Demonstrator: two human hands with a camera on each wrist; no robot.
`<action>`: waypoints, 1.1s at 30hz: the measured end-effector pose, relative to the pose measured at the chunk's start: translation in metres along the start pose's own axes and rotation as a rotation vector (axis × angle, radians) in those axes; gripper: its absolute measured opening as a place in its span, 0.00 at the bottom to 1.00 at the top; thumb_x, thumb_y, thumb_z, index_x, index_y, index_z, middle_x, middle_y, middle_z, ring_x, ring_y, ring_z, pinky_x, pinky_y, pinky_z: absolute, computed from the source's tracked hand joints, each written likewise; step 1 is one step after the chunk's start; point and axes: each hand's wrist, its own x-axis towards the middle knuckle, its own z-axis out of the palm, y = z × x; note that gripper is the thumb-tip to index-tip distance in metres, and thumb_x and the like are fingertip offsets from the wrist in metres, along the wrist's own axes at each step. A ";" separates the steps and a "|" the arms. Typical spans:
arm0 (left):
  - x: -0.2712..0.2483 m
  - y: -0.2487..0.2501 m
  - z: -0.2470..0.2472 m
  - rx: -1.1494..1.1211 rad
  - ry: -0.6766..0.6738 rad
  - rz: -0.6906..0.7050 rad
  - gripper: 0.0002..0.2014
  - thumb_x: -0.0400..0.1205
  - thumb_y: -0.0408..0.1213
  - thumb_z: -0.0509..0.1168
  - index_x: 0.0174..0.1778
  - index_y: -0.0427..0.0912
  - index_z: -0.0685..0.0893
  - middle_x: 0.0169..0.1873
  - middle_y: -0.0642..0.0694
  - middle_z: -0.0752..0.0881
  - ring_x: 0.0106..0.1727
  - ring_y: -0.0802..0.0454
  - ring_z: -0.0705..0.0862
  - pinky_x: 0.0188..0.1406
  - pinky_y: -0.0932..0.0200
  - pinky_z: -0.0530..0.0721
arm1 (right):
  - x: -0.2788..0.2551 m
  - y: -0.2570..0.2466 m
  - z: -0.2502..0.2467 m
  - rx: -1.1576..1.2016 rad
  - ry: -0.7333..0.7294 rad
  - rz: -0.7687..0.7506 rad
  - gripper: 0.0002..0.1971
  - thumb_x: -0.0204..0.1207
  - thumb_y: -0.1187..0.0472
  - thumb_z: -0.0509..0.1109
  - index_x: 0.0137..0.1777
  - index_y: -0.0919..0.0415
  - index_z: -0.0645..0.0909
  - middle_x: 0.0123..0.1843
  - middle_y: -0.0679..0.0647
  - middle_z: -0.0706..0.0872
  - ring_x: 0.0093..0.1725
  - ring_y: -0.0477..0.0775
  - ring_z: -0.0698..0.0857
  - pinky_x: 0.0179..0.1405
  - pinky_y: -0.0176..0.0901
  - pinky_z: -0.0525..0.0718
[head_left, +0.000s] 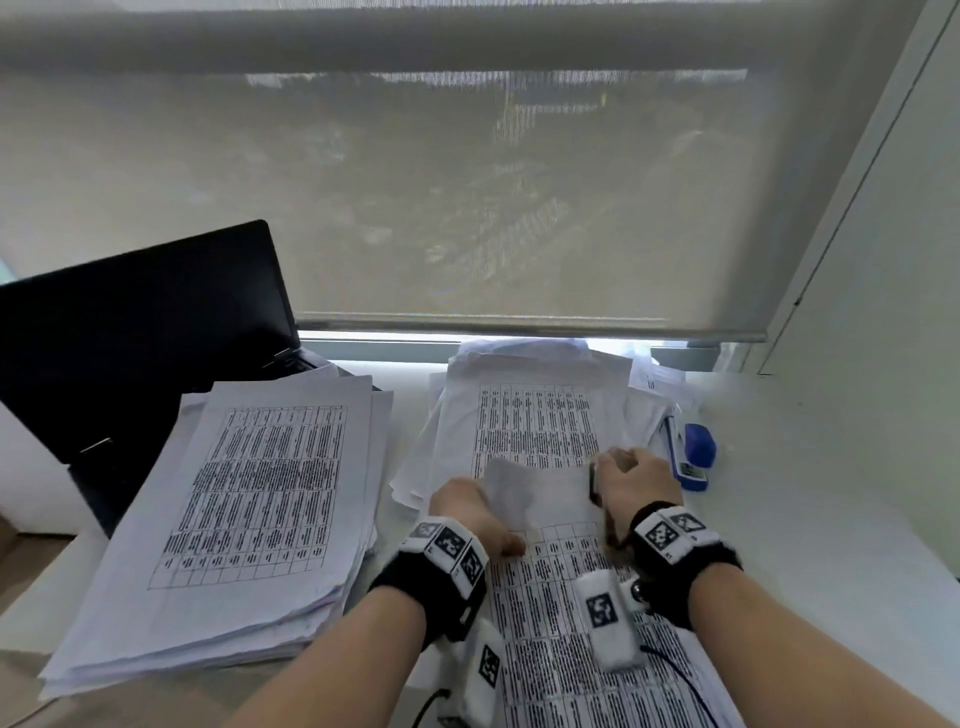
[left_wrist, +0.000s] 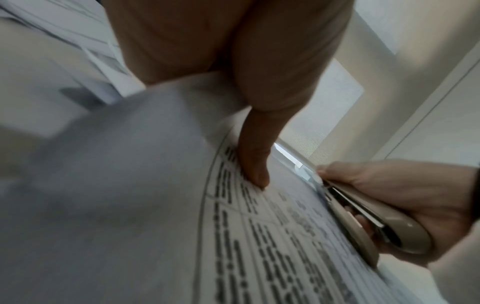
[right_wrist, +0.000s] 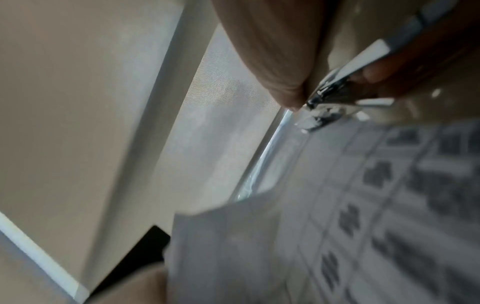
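Note:
A set of printed table sheets (head_left: 561, 597) lies in front of me, its top part folded back toward me. My left hand (head_left: 467, 509) holds the fold, with the thumb (left_wrist: 253, 164) pressed onto the printed page (left_wrist: 259, 246). My right hand (head_left: 634, 478) grips a beige stapler (left_wrist: 363, 226) at the sheets' far right corner. The stapler's metal nose (right_wrist: 324, 92) sits at the edge of the paper (right_wrist: 337, 205). Whether the paper is inside its mouth is not visible.
A thick stack of printed sheets (head_left: 249, 493) lies at the left, partly over an open black laptop (head_left: 130, 338). A loose pile of paper (head_left: 535, 410) sits behind my hands. A blue stapler (head_left: 696, 457) lies at the right, below the window blind (head_left: 467, 182).

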 end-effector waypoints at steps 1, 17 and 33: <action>0.001 0.000 0.000 0.008 -0.002 -0.006 0.26 0.58 0.42 0.88 0.46 0.42 0.84 0.44 0.47 0.88 0.47 0.48 0.87 0.53 0.55 0.87 | 0.003 0.005 -0.005 0.030 -0.013 0.007 0.19 0.79 0.48 0.65 0.63 0.61 0.81 0.60 0.59 0.85 0.50 0.57 0.80 0.53 0.41 0.75; -0.014 0.012 -0.005 0.097 -0.005 0.014 0.24 0.63 0.44 0.85 0.40 0.45 0.75 0.40 0.49 0.81 0.47 0.49 0.82 0.50 0.58 0.83 | -0.015 0.027 -0.042 -0.441 -0.213 -0.155 0.21 0.79 0.46 0.66 0.68 0.55 0.75 0.63 0.54 0.84 0.61 0.57 0.82 0.60 0.42 0.77; -0.024 0.021 0.009 0.227 -0.076 0.182 0.56 0.64 0.42 0.84 0.85 0.48 0.58 0.66 0.45 0.83 0.67 0.46 0.81 0.67 0.54 0.78 | -0.001 0.026 -0.029 -0.414 -0.181 -0.049 0.14 0.79 0.47 0.65 0.56 0.56 0.77 0.54 0.55 0.86 0.56 0.59 0.84 0.51 0.40 0.76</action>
